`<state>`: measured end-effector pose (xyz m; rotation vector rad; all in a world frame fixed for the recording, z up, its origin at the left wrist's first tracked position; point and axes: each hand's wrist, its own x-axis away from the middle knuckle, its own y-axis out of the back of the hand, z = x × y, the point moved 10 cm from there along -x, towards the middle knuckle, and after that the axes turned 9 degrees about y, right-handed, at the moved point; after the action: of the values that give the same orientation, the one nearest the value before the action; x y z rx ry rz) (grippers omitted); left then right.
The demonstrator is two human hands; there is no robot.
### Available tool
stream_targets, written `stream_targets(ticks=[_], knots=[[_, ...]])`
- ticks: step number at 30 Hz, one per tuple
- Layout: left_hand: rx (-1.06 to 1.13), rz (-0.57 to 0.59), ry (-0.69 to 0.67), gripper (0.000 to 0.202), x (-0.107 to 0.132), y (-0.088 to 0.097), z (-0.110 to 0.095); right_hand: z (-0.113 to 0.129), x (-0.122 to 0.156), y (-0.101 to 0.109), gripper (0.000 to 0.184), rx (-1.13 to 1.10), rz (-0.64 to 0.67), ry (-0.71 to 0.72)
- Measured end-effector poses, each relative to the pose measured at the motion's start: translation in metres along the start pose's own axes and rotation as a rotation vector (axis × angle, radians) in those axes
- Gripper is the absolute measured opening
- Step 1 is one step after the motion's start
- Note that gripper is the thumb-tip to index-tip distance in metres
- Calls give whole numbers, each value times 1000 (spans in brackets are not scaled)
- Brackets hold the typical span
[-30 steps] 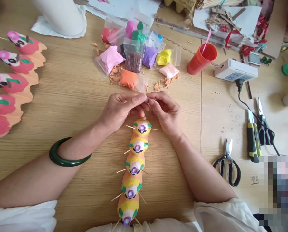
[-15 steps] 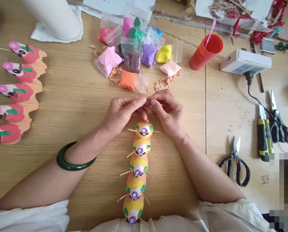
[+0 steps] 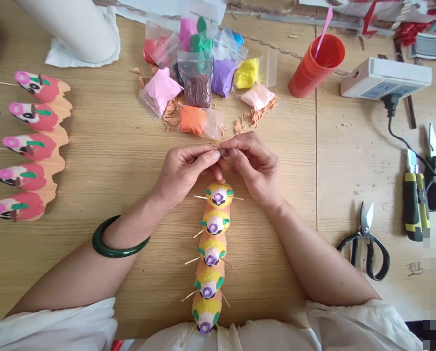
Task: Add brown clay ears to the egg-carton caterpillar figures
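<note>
Left hand and right hand meet in closed fingertip pinches, sharing a small dark lump, apparently modelling clay. Shaping it well likely calls for light, even pressure from 2 thumbs. Just nearer the body than the fingers, the 5-figure yellow strip runs between the forearms; beyond the hands lies a bag of brown clay.
</note>
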<state>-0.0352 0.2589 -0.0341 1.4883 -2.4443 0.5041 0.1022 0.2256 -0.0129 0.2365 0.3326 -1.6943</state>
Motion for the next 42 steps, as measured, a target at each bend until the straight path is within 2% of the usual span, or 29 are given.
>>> stream_targets(ticks=[4, 8, 12, 20, 28, 33, 37, 42], knots=[[18, 14, -14, 20, 1, -2, -4, -1, -1, -1, 18, -15, -13, 25], [8, 15, -11, 25, 1, -2, -4, -5, -1, -3, 24, -5, -3, -12], [-13, 24, -25, 19, 0, -3, -5, -4, 0, -2, 28, -7, -9, -32], [-81, -89, -20, 21, 3, 1, -10, -3, 0, -1, 27, 64, -19, -15], [-70, -116, -45, 26, 3, 4, -10, -4, -1, -1, 29, 37, -21, -18], [-44, -57, -41, 31, 3, -1, -8, -4, 1, -1, 29, 64, -20, -49], [15, -47, -96, 37, 3, 0, -13, -2, 0, -3, 31, 51, -17, -34], [-61, -100, -120, 22, 4, 6, -10, -3, -1, -2, 37, 27, -34, -45]])
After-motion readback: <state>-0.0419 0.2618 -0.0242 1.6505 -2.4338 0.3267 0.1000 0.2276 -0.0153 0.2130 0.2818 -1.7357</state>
